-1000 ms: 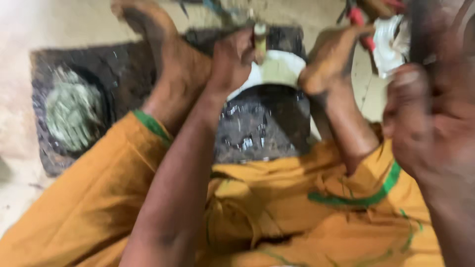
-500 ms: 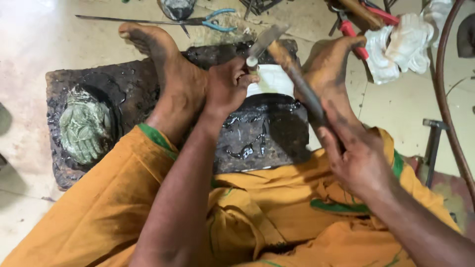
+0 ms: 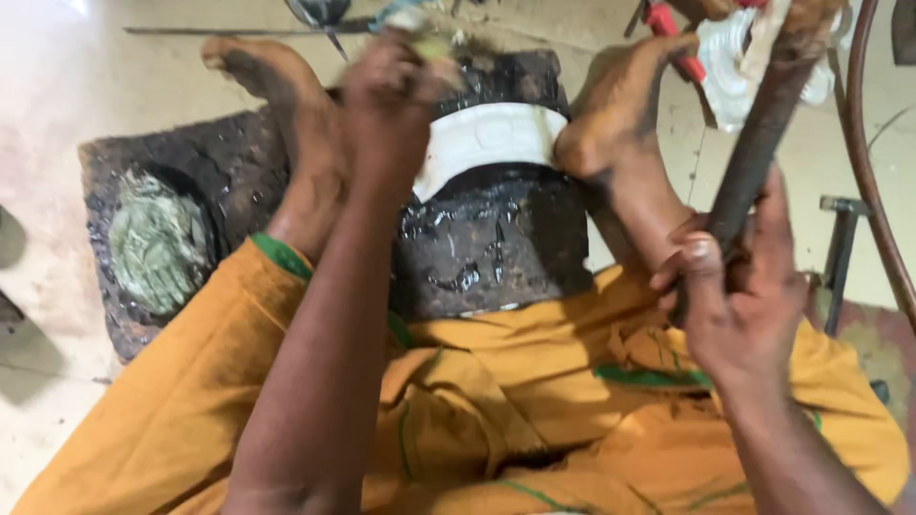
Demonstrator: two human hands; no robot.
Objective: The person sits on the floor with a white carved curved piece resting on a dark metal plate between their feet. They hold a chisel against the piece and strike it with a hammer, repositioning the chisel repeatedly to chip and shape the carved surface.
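With your left hand (image 3: 391,95) pinching the chisel (image 3: 429,43) over the white sheet (image 3: 487,138), swing the hammer handle (image 3: 754,143) gripped in your right hand (image 3: 739,286) squarely

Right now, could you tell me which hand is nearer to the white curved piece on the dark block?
Left. The left hand hovers at the white curved piece; the right hand grips a dark rod off to its right.

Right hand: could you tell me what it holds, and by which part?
The right hand grips a dark rod near its lower end.
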